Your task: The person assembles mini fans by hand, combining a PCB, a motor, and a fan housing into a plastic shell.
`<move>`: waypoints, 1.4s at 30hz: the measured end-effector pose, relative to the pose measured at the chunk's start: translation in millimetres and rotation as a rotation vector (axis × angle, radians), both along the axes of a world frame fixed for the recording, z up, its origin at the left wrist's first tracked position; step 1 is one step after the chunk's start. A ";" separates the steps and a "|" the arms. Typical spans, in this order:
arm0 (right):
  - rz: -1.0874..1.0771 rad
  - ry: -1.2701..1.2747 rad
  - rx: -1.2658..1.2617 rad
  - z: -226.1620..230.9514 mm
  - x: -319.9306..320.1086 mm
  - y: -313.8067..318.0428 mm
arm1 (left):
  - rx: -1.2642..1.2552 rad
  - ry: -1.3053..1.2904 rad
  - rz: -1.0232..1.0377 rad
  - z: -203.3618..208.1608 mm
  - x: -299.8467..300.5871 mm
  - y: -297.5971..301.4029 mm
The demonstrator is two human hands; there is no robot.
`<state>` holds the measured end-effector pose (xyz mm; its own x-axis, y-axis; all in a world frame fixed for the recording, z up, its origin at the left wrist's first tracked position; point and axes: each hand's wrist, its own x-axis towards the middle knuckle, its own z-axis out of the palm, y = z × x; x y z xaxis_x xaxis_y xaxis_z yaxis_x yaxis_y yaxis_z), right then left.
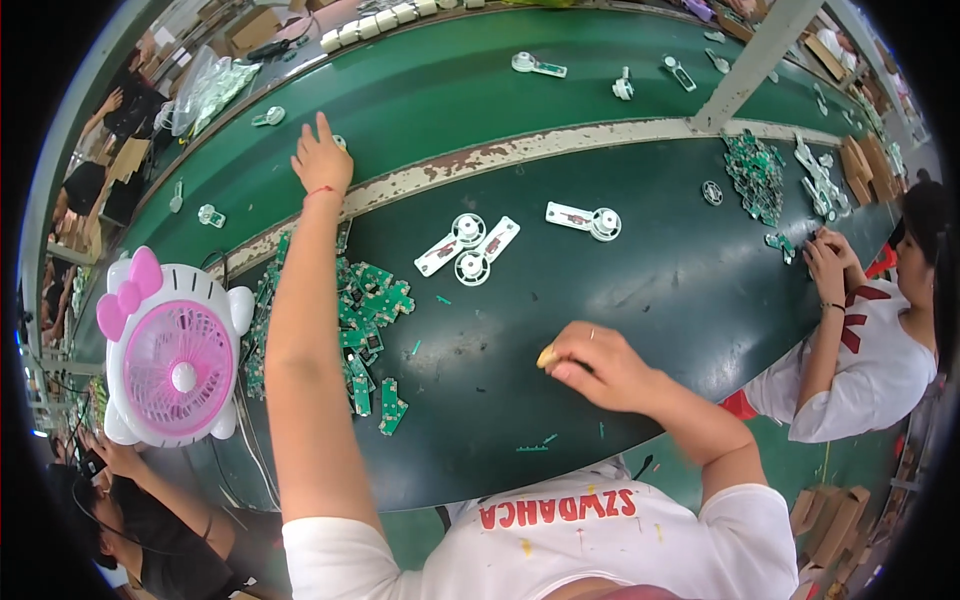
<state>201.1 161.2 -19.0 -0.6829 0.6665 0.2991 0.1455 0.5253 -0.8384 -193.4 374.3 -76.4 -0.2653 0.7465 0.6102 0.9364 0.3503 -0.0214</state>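
My left hand (325,158) reaches far out over the green conveyor belt (430,110), fingers spread. A small white part (340,142) shows at its right edge, mostly hidden by the hand. Over the dark green table (480,370), my right hand (603,368) is closed, its fingers curled. Something yellowish (547,356) shows at its fingertips; whether it is held or worn on a finger is unclear. Beyond this hand lie white plastic housing pieces with a round spoked ring and flat handle: two touching each other (470,247) and another (587,220) to their right.
Green circuit boards (365,310) lie heaped beside my left arm, near a pink-and-white fan (180,350). Similar white assemblies (540,66) are spread along the belt. A worn white rail (450,165) and a post (755,65) divide belt and table. A co-worker (860,330) sits at right beside more boards (755,175).
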 end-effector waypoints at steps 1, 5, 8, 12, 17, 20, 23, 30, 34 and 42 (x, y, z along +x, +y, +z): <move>-0.062 -0.039 0.079 0.5 3.7 7.4 | 0.037 -0.024 -0.073 6.4 7.2 -2.7; -0.479 -0.149 0.241 12.8 22.3 77.7 | -0.116 -0.301 -0.589 61.3 55.8 -49.1; -0.717 -0.238 0.464 -13.8 45.7 200.1 | -0.399 -0.370 -0.848 68.0 110.3 -104.3; -0.895 -0.469 0.570 -35.5 46.8 313.6 | -0.596 -0.296 -0.868 62.3 157.5 -157.1; -0.799 -0.605 0.377 -67.1 64.8 361.9 | -0.470 -0.246 -0.941 36.8 189.8 -157.3; -0.763 -0.341 0.401 -54.4 51.7 338.3 | -0.374 -0.261 -0.927 24.3 209.9 -151.8; -0.453 0.387 -0.349 -28.5 58.3 296.4 | -0.319 -0.265 -0.966 16.4 242.5 -129.5; -0.280 0.355 -0.481 47.1 39.0 128.9 | -0.028 -0.585 -0.941 36.0 266.8 -131.7; -0.199 0.165 -0.354 28.7 48.4 75.2 | 0.107 -0.712 -0.936 59.6 237.3 -176.1; -0.194 -0.057 -0.317 25.3 -4.5 -28.1 | -0.251 -0.408 -0.982 47.3 213.7 -280.9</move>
